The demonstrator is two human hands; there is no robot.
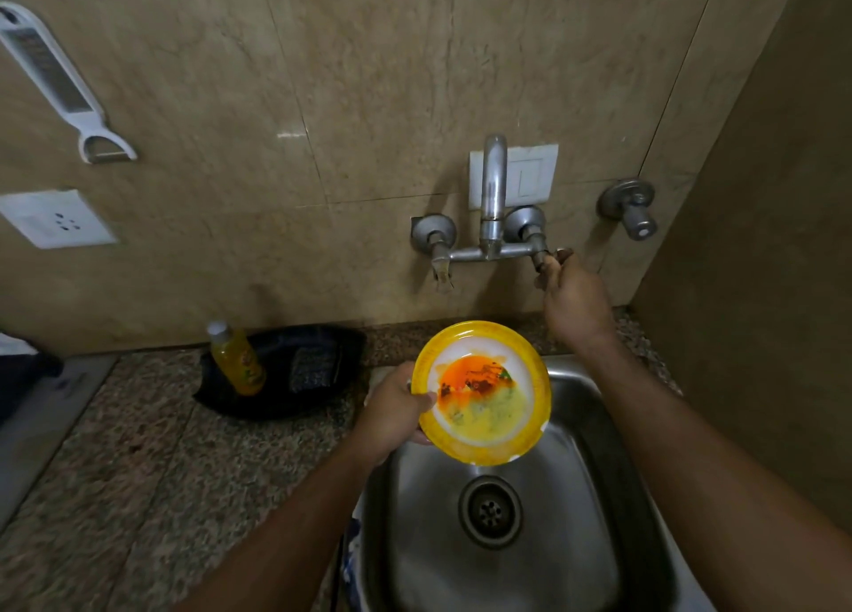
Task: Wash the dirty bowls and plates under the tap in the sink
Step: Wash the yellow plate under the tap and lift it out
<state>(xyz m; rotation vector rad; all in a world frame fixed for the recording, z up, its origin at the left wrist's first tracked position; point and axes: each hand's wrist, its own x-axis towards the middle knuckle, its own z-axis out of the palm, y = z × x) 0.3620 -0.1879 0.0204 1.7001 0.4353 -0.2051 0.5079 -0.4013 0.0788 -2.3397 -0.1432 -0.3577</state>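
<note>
sink (613, 496) basin open below, plate (482, 392) blocking its rear, tap (492, 196) overhead

The plate (482, 392) has a bright yellow rim around a white middle, smeared with orange, dark red-brown and pale yellow-green residue. The sink (576, 542) is shiny steel grey, as is the tap (492, 196). The tabletop (138, 450) is speckled brown and grey stone, and the wall (369, 81) is beige marbled tile. A bottle (237, 360) of yellow liquid with a white cap stands in a black tray (276, 404). The peeler (55, 76) and the socket (57, 219) are white.
</note>
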